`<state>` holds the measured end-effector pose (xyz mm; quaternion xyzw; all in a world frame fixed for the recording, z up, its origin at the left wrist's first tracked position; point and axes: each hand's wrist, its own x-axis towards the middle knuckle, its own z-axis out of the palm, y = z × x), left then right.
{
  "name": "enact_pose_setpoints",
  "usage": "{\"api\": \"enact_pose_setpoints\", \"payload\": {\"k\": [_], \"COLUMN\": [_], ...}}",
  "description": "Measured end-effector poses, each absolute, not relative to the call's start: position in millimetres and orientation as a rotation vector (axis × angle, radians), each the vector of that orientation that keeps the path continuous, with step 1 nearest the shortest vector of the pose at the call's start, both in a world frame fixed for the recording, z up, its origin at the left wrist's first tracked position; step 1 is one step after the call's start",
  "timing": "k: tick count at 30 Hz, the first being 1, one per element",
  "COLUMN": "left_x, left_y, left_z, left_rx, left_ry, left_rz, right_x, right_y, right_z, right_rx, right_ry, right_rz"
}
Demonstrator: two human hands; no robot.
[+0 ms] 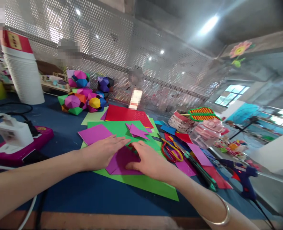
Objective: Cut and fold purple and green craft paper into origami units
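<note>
A purple sheet of paper point(122, 163) lies under both hands, on top of green sheets point(146, 185). My left hand point(105, 151) rests flat across its left part, fingers stretched out and together. My right hand point(147, 159) touches its right part, with the thumb apart from the bent fingers; the fingertips are partly hidden. Just beyond the hands sit small folded purple paper pieces point(138, 131) on a green sheet point(117, 127). To the left is a purple square point(95, 134). A red sheet point(129, 115) lies farther back.
Scissors point(171, 151) and a green-handled cutter point(201, 172) lie right of my hands, near a glue gun point(245, 177). A magenta power strip point(43, 135) with a white charger point(13, 131), stacked paper cups point(24, 73) and paper balls point(72, 101) stand left. Perforated metal panel point(103, 41) behind.
</note>
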<state>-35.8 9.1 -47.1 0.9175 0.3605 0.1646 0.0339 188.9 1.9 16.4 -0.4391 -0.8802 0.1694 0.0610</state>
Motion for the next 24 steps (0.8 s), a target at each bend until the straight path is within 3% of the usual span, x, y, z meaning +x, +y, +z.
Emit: {"api": "enact_pose_setpoints", "payload": {"k": [5, 13, 24], "left_x": [-35, -30, -27], "left_y": [6, -4, -20], "left_z": [-41, -31, -4], "left_rx": [2.827, 2.701, 2.168], "left_ry": [1.123, 1.246, 1.694], "left_rz": [0.580, 1.086, 1.108], "right_x": [188, 201, 199], "right_y": [-1, -4, 10], "right_z": [10, 4, -4], "right_rx": [-1.422, -1.391, -1.053], "right_ry": [-2.567, -2.420, -2.102], "right_rz": [0.596, 0.666, 0.572]}}
